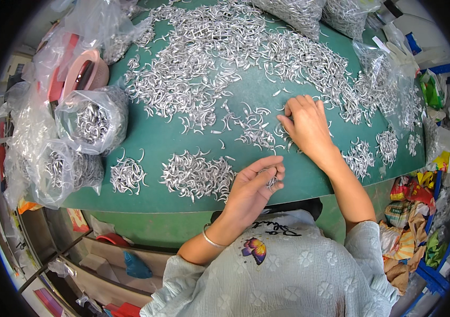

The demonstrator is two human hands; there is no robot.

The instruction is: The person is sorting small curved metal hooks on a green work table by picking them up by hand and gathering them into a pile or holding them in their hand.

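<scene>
My left hand (254,185) is closed near the table's front edge, thumb over curled fingers. Several small curved silver metal pieces (271,182) show within its grasp. Farther right, my right hand (307,127) is closed just over the table, fingers bent downward and thumb tucked in; what its fingertips hold, if anything, is hidden. A loose scatter of the same pieces (256,129) lies left of it. Beside my left hand sits a low pile of curved pieces (198,177), and a smaller pile (128,175) is farther left.
A broad heap of silver pieces (193,68) spreads over the green table (151,140). Clear plastic bags of pieces (92,121) stand at the left, by a pink basket (95,74). Small piles (359,158) lie at right. Filled bags (299,13) sit at the back.
</scene>
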